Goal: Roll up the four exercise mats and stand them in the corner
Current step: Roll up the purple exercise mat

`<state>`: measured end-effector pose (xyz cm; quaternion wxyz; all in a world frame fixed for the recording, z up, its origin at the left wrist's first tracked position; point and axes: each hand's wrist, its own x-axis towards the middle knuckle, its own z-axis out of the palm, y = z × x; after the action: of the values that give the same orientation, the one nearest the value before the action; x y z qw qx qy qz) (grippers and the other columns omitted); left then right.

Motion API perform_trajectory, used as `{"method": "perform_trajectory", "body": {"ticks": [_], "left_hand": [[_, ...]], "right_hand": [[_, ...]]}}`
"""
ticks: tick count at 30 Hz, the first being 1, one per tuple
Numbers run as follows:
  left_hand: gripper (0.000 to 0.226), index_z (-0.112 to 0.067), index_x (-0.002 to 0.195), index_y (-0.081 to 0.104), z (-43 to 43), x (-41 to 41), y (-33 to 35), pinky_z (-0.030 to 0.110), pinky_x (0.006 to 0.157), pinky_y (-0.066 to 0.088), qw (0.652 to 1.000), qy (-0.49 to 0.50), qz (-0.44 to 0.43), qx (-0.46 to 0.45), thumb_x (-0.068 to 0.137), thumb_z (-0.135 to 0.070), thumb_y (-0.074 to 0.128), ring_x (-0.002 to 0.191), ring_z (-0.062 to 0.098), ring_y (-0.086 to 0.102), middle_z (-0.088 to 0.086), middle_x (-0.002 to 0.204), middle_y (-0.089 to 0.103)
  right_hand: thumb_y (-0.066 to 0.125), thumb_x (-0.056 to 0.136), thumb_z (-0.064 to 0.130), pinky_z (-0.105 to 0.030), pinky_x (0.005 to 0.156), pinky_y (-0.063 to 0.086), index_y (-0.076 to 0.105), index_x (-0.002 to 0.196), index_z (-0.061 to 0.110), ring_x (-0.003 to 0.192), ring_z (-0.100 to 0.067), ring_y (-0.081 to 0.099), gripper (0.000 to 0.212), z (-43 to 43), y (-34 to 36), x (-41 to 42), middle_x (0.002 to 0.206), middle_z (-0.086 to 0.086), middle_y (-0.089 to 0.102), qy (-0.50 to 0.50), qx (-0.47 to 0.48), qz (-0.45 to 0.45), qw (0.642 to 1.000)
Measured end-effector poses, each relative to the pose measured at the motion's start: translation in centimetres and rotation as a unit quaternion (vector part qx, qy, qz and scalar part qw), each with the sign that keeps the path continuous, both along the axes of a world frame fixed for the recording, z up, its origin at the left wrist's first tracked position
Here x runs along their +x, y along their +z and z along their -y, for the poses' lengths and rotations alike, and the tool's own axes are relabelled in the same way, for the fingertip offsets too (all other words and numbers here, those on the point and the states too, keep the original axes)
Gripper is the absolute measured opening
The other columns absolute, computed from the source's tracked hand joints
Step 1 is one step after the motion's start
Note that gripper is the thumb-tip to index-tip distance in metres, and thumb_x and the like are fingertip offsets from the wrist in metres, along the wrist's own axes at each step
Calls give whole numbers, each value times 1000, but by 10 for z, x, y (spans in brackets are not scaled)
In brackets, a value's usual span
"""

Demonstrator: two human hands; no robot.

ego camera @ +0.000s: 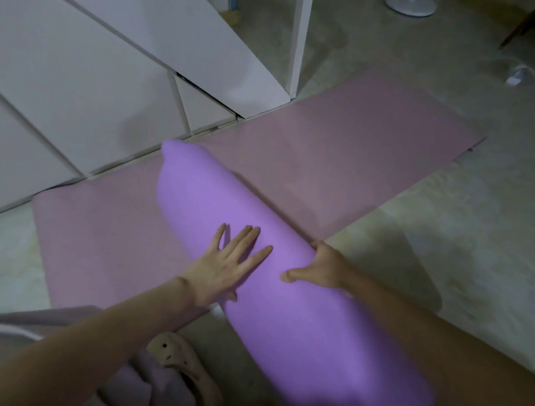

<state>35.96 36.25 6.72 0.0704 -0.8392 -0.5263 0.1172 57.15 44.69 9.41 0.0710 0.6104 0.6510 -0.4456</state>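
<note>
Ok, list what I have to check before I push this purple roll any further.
1. Left hand flat on the purple roll: ok.
2. Right hand gripping the roll's right side, thumb on top: ok.
3. Roll ends even: not ok, the far end by the white cabinet looks stepped.
4. Loose edge tucked in: cannot tell, no edge shows on the upper side.
5. Pink mat rolled: not ok, it lies flat on the floor under the roll.
6. The other two mats: cannot tell, none in view.
</note>
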Motion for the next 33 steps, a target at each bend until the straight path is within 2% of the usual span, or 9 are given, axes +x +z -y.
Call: {"method": "perform_trajectory", "body": {"ticks": [5,10,13,18,21,24,27,31,33], "left_hand": [[156,-2,150,1,4,-1,4,73,93,34,999,-42,-5,10,32,-59,87,136,40,31,30,147,21],[109,-2,136,34,-6,-14,21,65,87,43,992,-111,33,46,47,-40,86,116,37,55,27,128,54],[102,-1,125,41,-19,-15,31,59,83,48,988,-139,37,60,42,-42,84,110,36,53,26,122,51],[109,-6,120,42,-39,-6,32,48,75,52,992,-114,54,8,33,-59,80,98,30,62,17,111,62],[113,-8,119,41,-50,3,28,40,65,50,992,-83,86,-51,26,-62,80,87,26,63,11,104,63],[110,-8,129,42,-53,8,21,40,72,44,987,-62,102,-104,38,-56,82,99,29,59,11,113,59],[106,-8,138,38,-50,11,18,40,84,38,988,-49,84,-123,52,-53,80,114,28,50,10,129,51],[112,-8,127,42,-40,8,17,43,75,49,991,-96,72,-61,36,-60,80,95,27,60,11,110,58],[110,-8,127,41,-28,2,11,51,81,51,992,-108,65,-20,38,-58,82,105,27,52,13,115,52]], "right_hand": [[85,36,58,-38,84,57,60,119,22,90,-15,70,94,10,-4,2,105,4,71,-6,-118,-91,989],[81,50,51,-39,95,51,61,123,18,101,-16,68,83,8,10,-6,112,2,70,28,-186,-164,968],[77,59,52,-36,99,48,58,127,19,108,-14,64,77,0,20,-9,119,3,67,61,-188,-153,968],[69,38,86,-37,105,41,33,145,18,123,-17,52,132,-17,38,-28,140,1,49,189,-88,13,978],[72,61,69,-44,107,35,4,150,5,133,-30,36,129,0,53,-38,148,-14,29,287,16,188,939],[76,61,62,-50,99,41,5,147,2,123,-36,45,127,18,44,-35,139,-19,37,321,109,245,908],[78,60,58,-38,93,44,23,141,6,117,-32,50,111,24,24,-21,133,-15,45,277,130,164,938],[83,56,50,-35,93,46,29,140,12,117,-27,52,107,18,10,-8,132,-9,50,203,88,84,972],[84,50,51,-35,94,47,33,139,15,115,-24,55,109,10,6,-1,130,-4,54,153,22,65,986]]}}
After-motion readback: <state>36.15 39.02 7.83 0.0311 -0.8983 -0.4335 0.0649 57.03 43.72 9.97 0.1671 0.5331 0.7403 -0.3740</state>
